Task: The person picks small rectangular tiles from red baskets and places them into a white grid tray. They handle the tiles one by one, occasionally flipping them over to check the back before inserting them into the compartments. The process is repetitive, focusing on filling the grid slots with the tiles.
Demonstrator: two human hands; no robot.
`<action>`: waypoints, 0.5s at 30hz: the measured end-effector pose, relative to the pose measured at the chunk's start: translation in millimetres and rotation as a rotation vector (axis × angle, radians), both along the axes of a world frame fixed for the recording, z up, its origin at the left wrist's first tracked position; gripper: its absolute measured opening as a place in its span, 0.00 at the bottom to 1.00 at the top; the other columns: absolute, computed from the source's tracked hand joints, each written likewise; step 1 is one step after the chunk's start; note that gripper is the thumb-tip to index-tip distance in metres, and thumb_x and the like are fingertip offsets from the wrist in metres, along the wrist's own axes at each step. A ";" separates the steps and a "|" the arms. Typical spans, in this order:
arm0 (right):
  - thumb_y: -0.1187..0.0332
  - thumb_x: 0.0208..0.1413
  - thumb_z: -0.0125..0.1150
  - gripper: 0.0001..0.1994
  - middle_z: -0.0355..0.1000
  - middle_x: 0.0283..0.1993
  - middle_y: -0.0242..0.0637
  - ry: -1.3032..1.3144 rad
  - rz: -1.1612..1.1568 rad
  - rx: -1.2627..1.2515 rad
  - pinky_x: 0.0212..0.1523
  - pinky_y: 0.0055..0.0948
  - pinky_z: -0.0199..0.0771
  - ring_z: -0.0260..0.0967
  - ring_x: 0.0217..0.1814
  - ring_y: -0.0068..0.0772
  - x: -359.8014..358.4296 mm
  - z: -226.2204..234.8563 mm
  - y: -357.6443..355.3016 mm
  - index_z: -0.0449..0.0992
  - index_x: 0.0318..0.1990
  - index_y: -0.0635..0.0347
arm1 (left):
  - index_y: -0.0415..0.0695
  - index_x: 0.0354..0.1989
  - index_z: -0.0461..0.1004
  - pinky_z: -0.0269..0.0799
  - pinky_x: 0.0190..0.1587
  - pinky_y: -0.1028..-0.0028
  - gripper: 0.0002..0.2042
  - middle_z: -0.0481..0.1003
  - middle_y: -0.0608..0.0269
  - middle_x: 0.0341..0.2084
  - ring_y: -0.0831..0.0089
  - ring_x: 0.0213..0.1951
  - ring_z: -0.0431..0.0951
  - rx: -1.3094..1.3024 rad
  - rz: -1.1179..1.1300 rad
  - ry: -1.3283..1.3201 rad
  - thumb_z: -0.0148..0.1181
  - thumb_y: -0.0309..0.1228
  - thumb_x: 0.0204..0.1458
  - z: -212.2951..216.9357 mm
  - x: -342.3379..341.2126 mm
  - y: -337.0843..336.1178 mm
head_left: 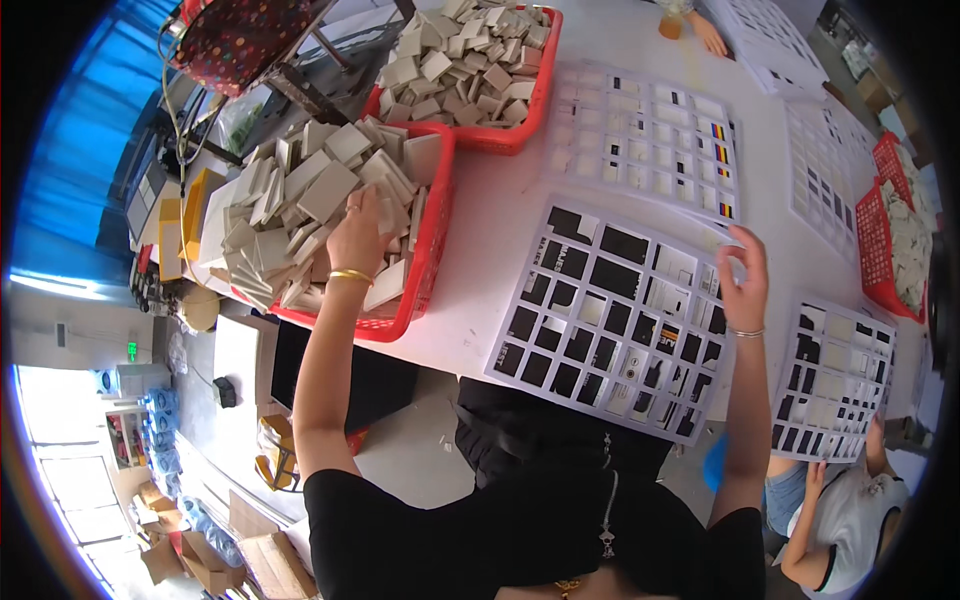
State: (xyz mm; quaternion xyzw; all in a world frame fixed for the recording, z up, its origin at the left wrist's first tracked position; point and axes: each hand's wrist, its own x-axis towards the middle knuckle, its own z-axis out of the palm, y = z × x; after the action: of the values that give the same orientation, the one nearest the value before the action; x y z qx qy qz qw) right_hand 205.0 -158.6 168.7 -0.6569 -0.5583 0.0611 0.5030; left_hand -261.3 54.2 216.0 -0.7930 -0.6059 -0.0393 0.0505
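Note:
My left hand (pixel 358 238) is in the nearer red basket (pixel 432 262), its fingers bent among thin off-white square tiles (pixel 328 192). The fingers close on a tile at the top of the pile, though their tips are partly hidden. My right hand (pixel 745 285) hovers by the right edge of a white grid tray (pixel 520 300), thumb and fingers loosely curved and apart, with nothing visible in them. Many of the tray's cells hold black and white pieces, some with printed marks. The tray's near edge reaches the table's front edge, close to my body.
A second red basket of tiles (pixel 465 75) stands behind the first. Another grid tray (pixel 640 140) lies beyond mine. To the right are more trays, red baskets (pixel 890 235) and a co-worker (pixel 845 525) at a tray. Another person's hand (pixel 708 35) rests at the far side.

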 end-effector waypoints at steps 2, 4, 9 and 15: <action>0.78 0.50 0.60 0.19 0.66 0.54 0.37 0.029 0.038 0.003 0.47 0.26 0.69 0.70 0.39 0.23 -15.1 3.9 3.2 0.69 0.52 0.60 | 0.46 0.58 0.61 0.77 0.36 0.64 0.33 0.64 0.58 0.53 0.58 0.42 0.77 0.059 -0.005 0.004 0.68 0.34 0.41 -8.9 -6.0 -0.6; 0.78 0.49 0.60 0.19 0.66 0.54 0.38 0.044 0.061 -0.016 0.47 0.26 0.69 0.70 0.38 0.24 -21.4 3.1 0.7 0.70 0.51 0.60 | 0.48 0.50 0.65 0.75 0.36 0.62 0.27 0.65 0.60 0.50 0.56 0.40 0.76 0.074 -0.043 -0.090 0.69 0.33 0.39 -2.9 -4.3 -2.1; 0.77 0.49 0.60 0.17 0.67 0.53 0.39 0.046 0.050 -0.037 0.46 0.27 0.69 0.72 0.37 0.25 -32.8 -5.2 -3.3 0.70 0.49 0.61 | 0.50 0.38 0.67 0.70 0.32 0.57 0.14 0.75 0.60 0.33 0.53 0.35 0.76 0.000 -0.100 -0.064 0.64 0.35 0.45 14.4 -18.5 -4.6; 0.76 0.50 0.60 0.15 0.71 0.46 0.34 0.133 0.125 -0.147 0.38 0.24 0.68 0.71 0.34 0.21 -57.1 -9.7 -15.2 0.72 0.47 0.59 | 0.51 0.51 0.70 0.67 0.21 0.72 0.19 0.75 0.65 0.27 0.72 0.19 0.70 0.633 -0.123 -0.338 0.64 0.35 0.50 59.6 3.5 -47.5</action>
State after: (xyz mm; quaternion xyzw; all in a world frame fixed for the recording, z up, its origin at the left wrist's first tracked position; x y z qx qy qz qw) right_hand 147.9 -173.9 159.0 -0.6505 -0.5576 0.1763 0.4847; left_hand -257.8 6.7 275.6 -0.7553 -0.5147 -0.3585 0.1900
